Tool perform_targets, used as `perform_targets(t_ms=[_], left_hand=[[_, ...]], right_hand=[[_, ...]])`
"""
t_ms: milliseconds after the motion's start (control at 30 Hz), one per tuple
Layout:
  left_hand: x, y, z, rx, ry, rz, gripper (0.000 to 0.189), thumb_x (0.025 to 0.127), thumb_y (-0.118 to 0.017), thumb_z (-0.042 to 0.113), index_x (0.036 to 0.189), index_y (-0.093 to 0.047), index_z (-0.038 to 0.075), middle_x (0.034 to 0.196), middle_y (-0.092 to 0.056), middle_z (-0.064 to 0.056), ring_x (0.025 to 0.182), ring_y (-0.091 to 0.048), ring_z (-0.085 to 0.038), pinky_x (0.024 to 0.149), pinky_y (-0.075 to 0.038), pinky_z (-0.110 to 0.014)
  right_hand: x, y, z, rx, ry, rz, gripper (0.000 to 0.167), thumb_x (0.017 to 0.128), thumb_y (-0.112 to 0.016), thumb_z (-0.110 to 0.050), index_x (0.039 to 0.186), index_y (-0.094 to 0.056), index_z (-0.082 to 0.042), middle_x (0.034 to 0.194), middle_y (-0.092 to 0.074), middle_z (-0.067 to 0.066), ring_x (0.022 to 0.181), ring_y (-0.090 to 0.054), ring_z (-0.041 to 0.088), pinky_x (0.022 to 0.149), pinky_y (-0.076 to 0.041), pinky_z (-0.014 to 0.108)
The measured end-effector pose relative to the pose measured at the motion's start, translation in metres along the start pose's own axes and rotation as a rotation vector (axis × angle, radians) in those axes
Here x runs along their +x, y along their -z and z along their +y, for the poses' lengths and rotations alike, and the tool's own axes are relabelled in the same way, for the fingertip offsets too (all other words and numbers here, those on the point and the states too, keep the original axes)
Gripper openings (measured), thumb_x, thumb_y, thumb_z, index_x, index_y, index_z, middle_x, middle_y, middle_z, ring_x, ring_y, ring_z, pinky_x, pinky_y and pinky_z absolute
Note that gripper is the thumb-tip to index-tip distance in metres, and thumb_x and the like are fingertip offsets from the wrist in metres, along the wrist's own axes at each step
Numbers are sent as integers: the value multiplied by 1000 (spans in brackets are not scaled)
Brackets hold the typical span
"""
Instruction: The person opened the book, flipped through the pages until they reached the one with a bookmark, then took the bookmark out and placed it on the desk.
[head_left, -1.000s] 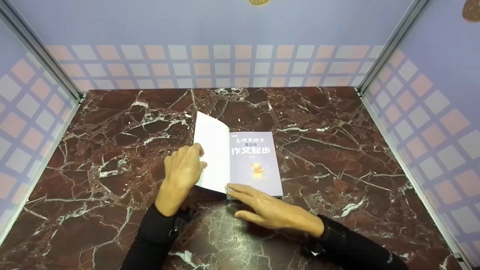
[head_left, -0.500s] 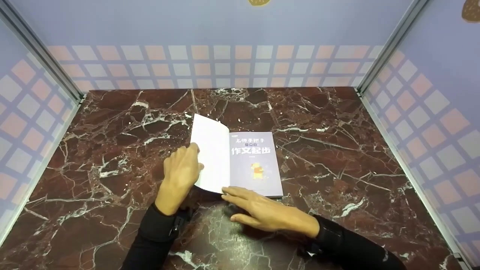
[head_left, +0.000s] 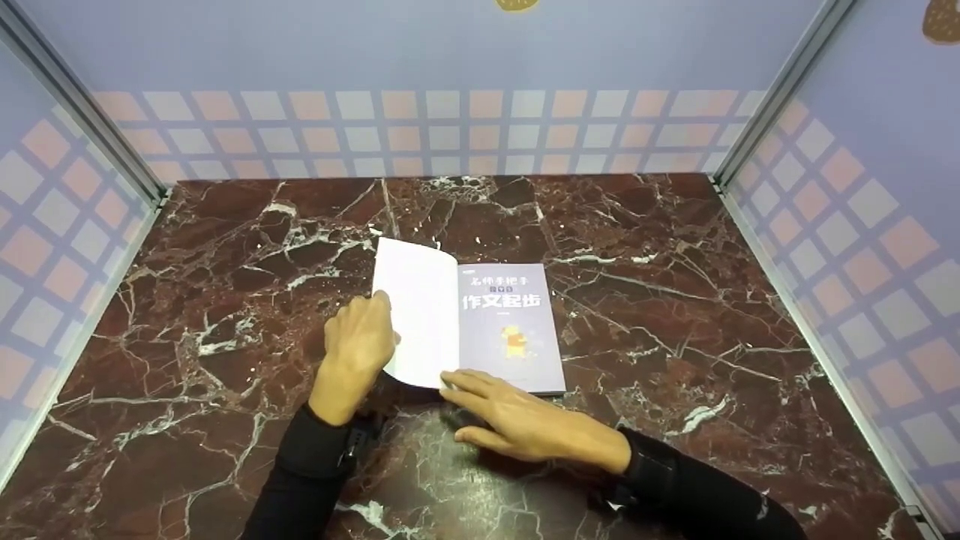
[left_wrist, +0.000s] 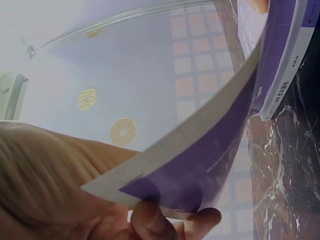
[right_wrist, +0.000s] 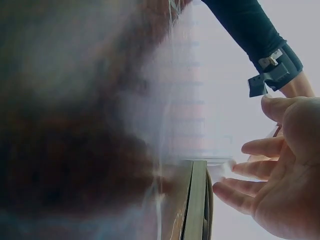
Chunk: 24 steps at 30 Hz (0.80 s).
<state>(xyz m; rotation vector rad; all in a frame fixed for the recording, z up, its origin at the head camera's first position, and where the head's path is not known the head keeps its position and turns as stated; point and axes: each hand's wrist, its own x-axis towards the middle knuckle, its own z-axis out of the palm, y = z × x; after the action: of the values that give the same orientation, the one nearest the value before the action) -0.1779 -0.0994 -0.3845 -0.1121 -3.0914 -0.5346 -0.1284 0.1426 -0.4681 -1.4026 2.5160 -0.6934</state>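
A paperback book lies on the marbled table with its front cover [head_left: 420, 315] swung up to the left, the white inner side showing. Its lilac title page [head_left: 511, 326] carries white Chinese characters and a small yellow-orange bear. At the cover's outer edge my left hand [head_left: 356, 341] pinches it; the left wrist view shows fingers on the purple outer face [left_wrist: 200, 162]. My right hand [head_left: 517, 420] has its fingers stretched out, fingertips at the bottom of the fold. In the right wrist view the book's page edges [right_wrist: 197, 205] stand beside those fingers.
The dark red table [head_left: 660, 300] has white veins. Lilac panels with a checked band, such as the back wall [head_left: 442, 52], enclose it at the back and both sides. Metal rails [head_left: 787, 90] run along the panel corners.
The front cover has tipped a little further left and down, with my left hand moving along. My right hand has slid slightly left along the book's lower edge.
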Motion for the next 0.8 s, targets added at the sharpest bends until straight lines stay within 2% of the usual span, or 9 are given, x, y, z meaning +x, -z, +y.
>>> perform_targets(t_ms=[233, 533, 700, 800], left_hand=[[5, -2, -1, 131, 35, -50, 13, 88, -65, 1, 97, -61, -7, 99, -61, -32, 87, -67, -50, 74, -56, -60], [8, -7, 0, 241, 72, -105, 21, 92, -58, 1, 110, -66, -6, 110, -64, -33, 92, -68, -48, 78, -55, -57], [9, -12, 4, 277, 94, -101, 22, 91, -60, 1, 110, -67, -7, 109, -65, -32, 97, -68, -47, 83, -54, -56], [8, -18, 7, 296, 68, -74, 25, 88, -63, 0, 112, -66, -8, 113, -61, -32, 103, -64, -47, 84, -55, -55]], right_hand=[[5, -1, -2, -87, 27, -9, 64, 108, -46, -47, 156, -42, -5, 166, -31, 12, 153, -28, 33, 123, -24, 46], [12, -3, -5, -170, 30, -49, 61, 109, -44, -46, 154, -45, -4, 164, -37, 12, 151, -31, 33, 124, -24, 46], [15, -4, -7, -207, 36, -43, 59, 109, -46, -45, 152, -48, -4, 161, -41, 13, 149, -35, 35, 123, -28, 47], [17, -5, -7, -221, 46, -37, 58, 109, -47, -43, 151, -49, -4, 159, -43, 14, 148, -37, 36, 122, -29, 47]])
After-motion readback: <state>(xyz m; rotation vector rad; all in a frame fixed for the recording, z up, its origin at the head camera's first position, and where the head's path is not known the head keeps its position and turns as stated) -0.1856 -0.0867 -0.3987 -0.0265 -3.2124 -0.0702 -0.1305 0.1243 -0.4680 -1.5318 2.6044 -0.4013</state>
